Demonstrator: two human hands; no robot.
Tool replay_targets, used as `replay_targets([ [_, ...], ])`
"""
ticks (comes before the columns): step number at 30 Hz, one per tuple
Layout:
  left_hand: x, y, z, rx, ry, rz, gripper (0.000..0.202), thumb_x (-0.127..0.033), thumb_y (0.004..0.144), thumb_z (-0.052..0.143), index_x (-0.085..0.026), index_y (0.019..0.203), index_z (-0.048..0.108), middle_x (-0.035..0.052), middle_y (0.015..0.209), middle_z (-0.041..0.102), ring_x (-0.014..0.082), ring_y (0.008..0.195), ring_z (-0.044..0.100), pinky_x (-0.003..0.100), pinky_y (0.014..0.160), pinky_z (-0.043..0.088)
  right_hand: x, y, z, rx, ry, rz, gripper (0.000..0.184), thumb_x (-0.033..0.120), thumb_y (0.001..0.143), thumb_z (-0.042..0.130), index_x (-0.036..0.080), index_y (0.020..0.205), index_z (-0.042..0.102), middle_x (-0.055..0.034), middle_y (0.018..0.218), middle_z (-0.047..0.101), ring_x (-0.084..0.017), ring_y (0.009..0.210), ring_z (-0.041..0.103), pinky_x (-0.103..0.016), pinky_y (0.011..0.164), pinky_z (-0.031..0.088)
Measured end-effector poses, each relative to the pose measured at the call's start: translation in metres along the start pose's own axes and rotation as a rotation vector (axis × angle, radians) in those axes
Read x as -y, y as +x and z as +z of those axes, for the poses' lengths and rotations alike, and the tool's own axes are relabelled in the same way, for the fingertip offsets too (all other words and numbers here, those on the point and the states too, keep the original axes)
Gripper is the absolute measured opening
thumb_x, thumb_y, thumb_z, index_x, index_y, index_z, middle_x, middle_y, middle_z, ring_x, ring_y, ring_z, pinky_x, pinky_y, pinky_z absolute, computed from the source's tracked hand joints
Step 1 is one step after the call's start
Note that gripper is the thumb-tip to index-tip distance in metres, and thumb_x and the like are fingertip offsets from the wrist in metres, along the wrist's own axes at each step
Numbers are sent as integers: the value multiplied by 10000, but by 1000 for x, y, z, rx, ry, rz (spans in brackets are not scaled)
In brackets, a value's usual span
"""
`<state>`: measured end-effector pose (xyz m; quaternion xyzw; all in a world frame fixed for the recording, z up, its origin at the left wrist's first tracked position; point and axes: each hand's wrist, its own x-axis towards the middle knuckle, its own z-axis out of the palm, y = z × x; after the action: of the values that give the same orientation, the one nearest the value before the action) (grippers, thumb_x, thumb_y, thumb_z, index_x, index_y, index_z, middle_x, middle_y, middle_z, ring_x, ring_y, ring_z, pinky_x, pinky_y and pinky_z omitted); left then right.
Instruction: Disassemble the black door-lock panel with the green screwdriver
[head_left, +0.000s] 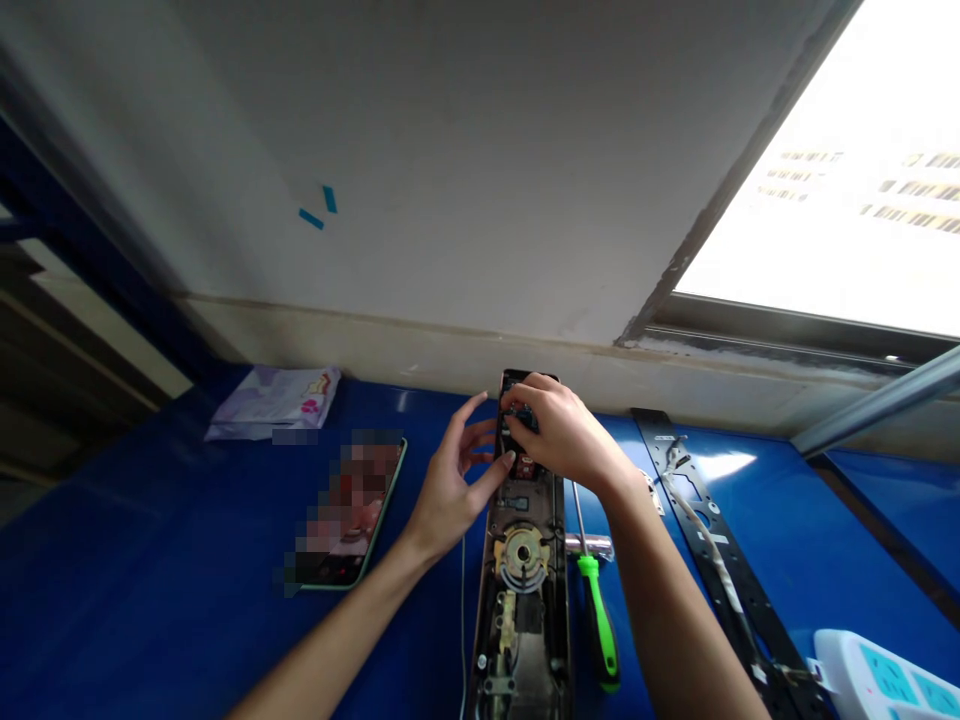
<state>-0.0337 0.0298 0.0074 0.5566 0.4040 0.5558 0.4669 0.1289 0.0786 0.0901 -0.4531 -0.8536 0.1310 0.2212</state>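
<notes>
A long, dark lock housing [529, 620] lies lengthwise on the blue table, its inner side facing up. A round brass-coloured mechanism [523, 555] and several metal parts show inside it. My left hand [457, 485] is at the housing's upper left edge, thumb touching the edge and the other fingers apart beside it. Over the housing's far end, my right hand [559, 430] has its thumb and fingers pinched together at small dark parts in the cavity. What lies between those fingertips is too small to make out. Just below them, a small red part [525, 466] shows.
Right of the housing lies a green-and-black screwdriver [598, 620] beside a shiny cylinder [592, 546]. Farther right are a black metal plate [720, 560] with wires and a white power strip [874, 670]. A phone [352, 515] and a packet [274, 400] lie left.
</notes>
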Motion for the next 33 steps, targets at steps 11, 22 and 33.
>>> replay_targets([
  [11,1,-1,-1,5,27,12,710,-335,922,737,-253,1539,397,145,1342,696,280,1173,709,464,1009,593,-1,2,-3,-14,82,-23,114,82,881,673,192,854,664,-18,867,679,-153,816,581,-266,764,423],
  [22,0,-1,5,-3,-18,-34,666,-414,950,703,-254,1533,422,151,1401,669,310,1238,688,507,1059,573,1,3,-2,-98,107,133,121,85,819,675,184,774,727,-16,718,700,-132,637,589,-255,639,420],
  [33,2,-2,5,-22,4,-35,649,-454,933,717,-258,1499,466,115,1297,720,293,1213,695,446,1041,568,-3,3,-3,-147,186,50,141,66,855,685,200,856,728,3,798,740,-121,720,650,-219,700,467],
])
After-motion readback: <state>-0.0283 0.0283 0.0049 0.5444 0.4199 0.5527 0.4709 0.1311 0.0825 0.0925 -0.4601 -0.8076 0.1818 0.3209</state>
